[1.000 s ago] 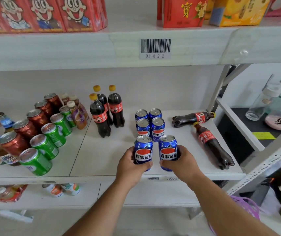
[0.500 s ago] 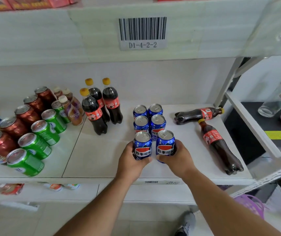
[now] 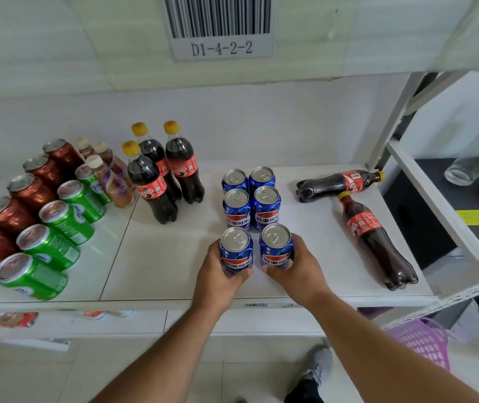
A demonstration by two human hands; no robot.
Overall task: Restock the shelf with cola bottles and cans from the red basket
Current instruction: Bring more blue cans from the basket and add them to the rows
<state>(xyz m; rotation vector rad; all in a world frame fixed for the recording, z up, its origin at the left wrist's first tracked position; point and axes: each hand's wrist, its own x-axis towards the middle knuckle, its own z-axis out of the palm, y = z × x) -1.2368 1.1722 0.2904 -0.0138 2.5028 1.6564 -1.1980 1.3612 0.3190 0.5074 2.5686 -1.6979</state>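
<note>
Gripping one blue cola can each: left hand (image 3: 218, 279) on left can (image 3: 236, 251), right hand (image 3: 296, 271) on right can (image 3: 276, 247), fingers wrapped around both, upright near the shelf (image 3: 159, 269) front edge.

Both forearms are bare from the lower edge of the picture up to the wrists; no sleeve, watch, bracelet or ring shows on either. The left hand (image 3: 218, 282) and the right hand (image 3: 298, 273) wear no gloves, and short, plain thumbnails show on both. Low in the view, between the arms, one foot wears a grey shoe (image 3: 316, 366) with a pale sole, and above it a dark trouser leg (image 3: 305, 394) covers the ankle. The rest of the body is out of view.
</note>
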